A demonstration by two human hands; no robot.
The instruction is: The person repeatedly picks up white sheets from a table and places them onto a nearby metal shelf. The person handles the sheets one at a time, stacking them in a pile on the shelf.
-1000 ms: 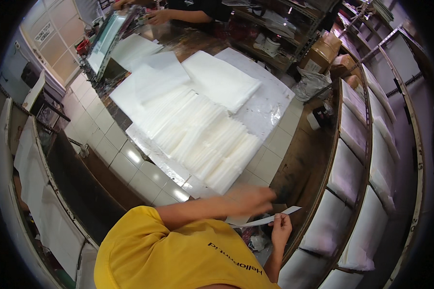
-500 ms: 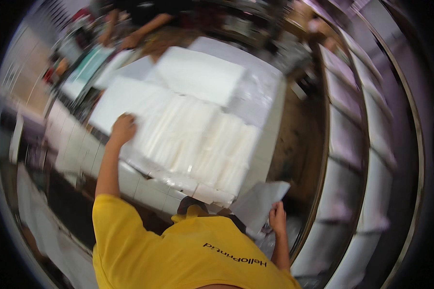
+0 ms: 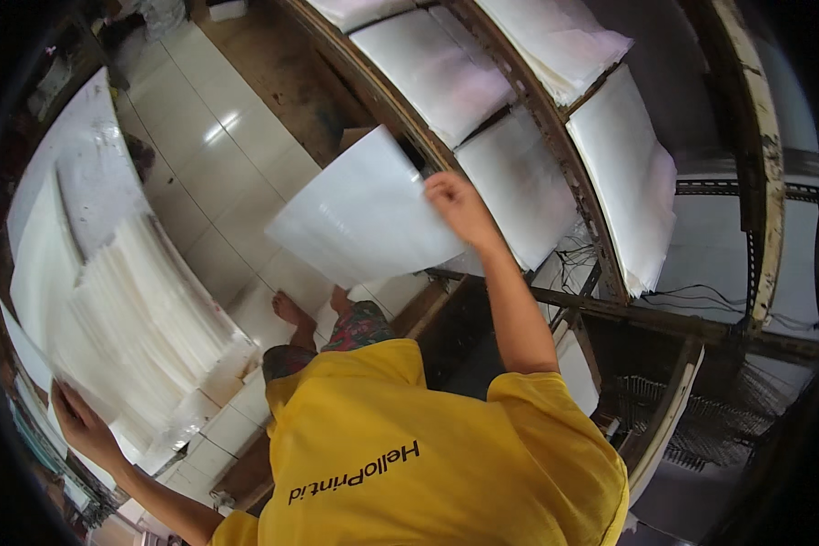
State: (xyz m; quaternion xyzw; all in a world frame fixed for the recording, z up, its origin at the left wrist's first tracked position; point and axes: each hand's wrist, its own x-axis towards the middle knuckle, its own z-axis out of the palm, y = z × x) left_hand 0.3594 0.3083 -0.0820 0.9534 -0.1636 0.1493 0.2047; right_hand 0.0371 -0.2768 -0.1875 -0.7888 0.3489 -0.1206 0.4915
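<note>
My right hand (image 3: 457,207) pinches the edge of a thin white sheet (image 3: 359,223), which hangs tilted in the air beside the rack. Some faint marks show on the sheet, too blurred to make out. At the far left, my left hand (image 3: 84,426) touches the near edge of the white sheets (image 3: 146,318) spread over a table; its fingers look loosely extended, with no grip visible. These sheets lie fanned in overlapping rows, and larger flat sheets (image 3: 41,246) lie beyond them.
A metal rack (image 3: 541,118) with stacks of white sheets (image 3: 623,173) runs along the right. Loose cables (image 3: 701,296) hang near its lower end. A wooden ledge (image 3: 428,314) stands close to my feet (image 3: 291,309) on the tiled floor (image 3: 191,146).
My view has turned right toward the rack. My right hand has lifted the sheet from low beside my body to out in front of the rack. My left hand stays at the table.
</note>
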